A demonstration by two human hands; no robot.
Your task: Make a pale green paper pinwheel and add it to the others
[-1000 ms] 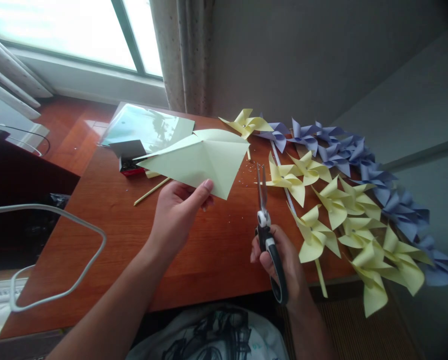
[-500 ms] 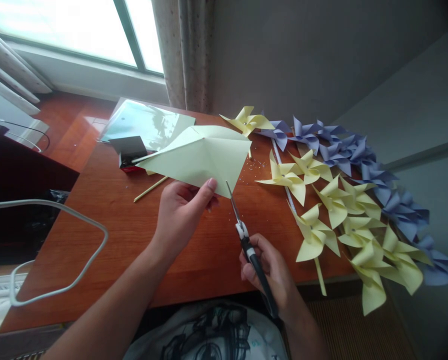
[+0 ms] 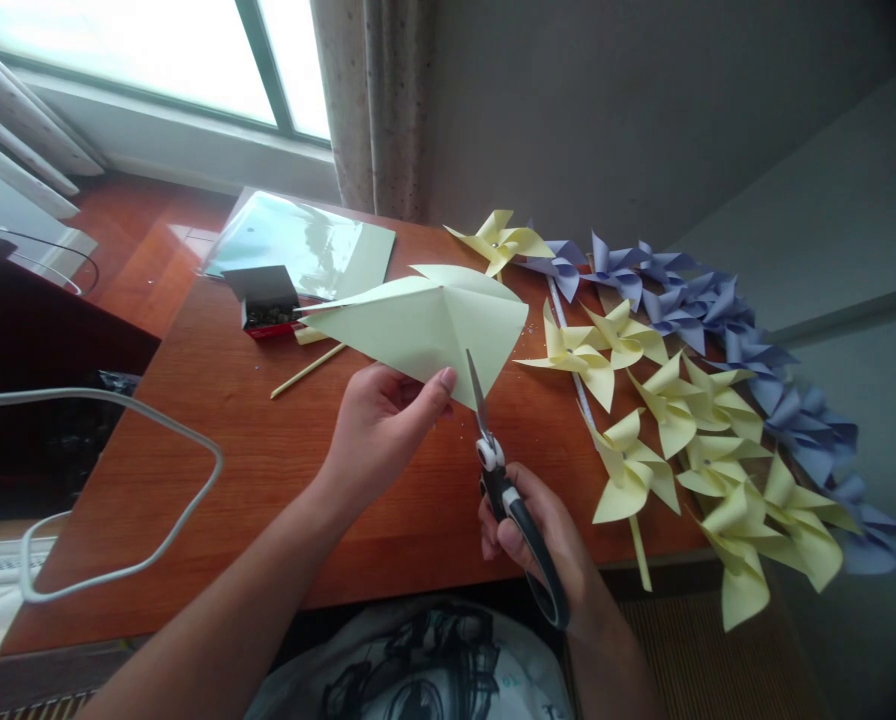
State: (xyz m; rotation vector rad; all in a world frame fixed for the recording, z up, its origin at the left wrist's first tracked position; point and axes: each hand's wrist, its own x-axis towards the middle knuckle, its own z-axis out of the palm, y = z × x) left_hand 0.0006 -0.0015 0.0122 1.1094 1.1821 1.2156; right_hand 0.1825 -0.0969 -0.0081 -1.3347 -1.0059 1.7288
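A creased sheet of pale yellow paper [image 3: 418,325] is pinched between the thumb and fingers of my left hand [image 3: 392,420] above the table. My right hand [image 3: 542,520] grips scissors [image 3: 512,500] with black and white handles. Their blades point up and away from me and lie over the paper's near corner, with the upper blade on top of the sheet. The lower blade is hidden under the paper. A cut or slit shows along the sheet's left side, and fold lines meet near its middle.
Several yellow pinwheels [image 3: 628,465] and purple pinwheels [image 3: 677,310] spread over the table's right side. At the back left stand a small open box [image 3: 268,305] and a shiny plastic packet [image 3: 290,245]. A thin yellow stick [image 3: 305,370] lies nearby. A white cable [image 3: 185,425] loops at the left.
The paper and my left hand have shifted slightly right. The scissors have opened wider at the handles, and their tip has moved further in over the paper.
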